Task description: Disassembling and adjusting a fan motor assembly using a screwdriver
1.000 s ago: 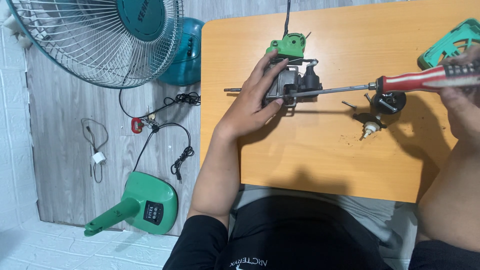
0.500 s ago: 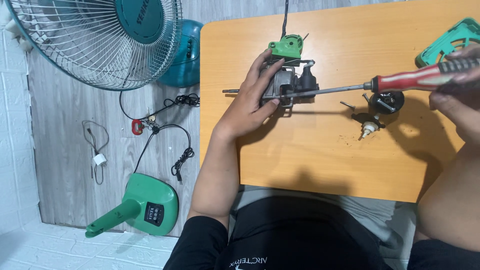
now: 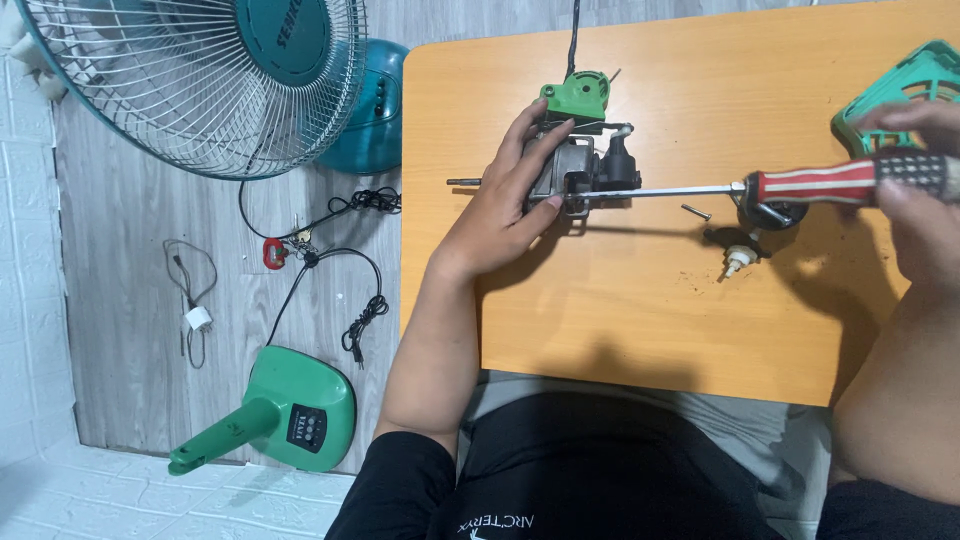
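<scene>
A grey metal fan motor (image 3: 578, 172) with a green plastic part (image 3: 580, 97) at its far end lies on the orange table (image 3: 620, 320). My left hand (image 3: 505, 205) grips the motor from the left side. My right hand (image 3: 915, 200) holds a long screwdriver (image 3: 830, 183) by its red, white and dark handle. The thin metal shaft runs left and its tip meets the motor body just beside my left fingers.
A small black round part (image 3: 770, 213), a loose screw (image 3: 697, 212) and a white knob piece (image 3: 737, 260) lie right of the motor. A green housing (image 3: 900, 85) sits at the table's far right. On the floor: fan head with grille (image 3: 200, 70), green fan base (image 3: 285, 415), cables (image 3: 330, 250).
The screwdriver and my right hand have shifted slightly; the shaft now lies nearly level against the motor. My left hand has kept its grip on the motor.
</scene>
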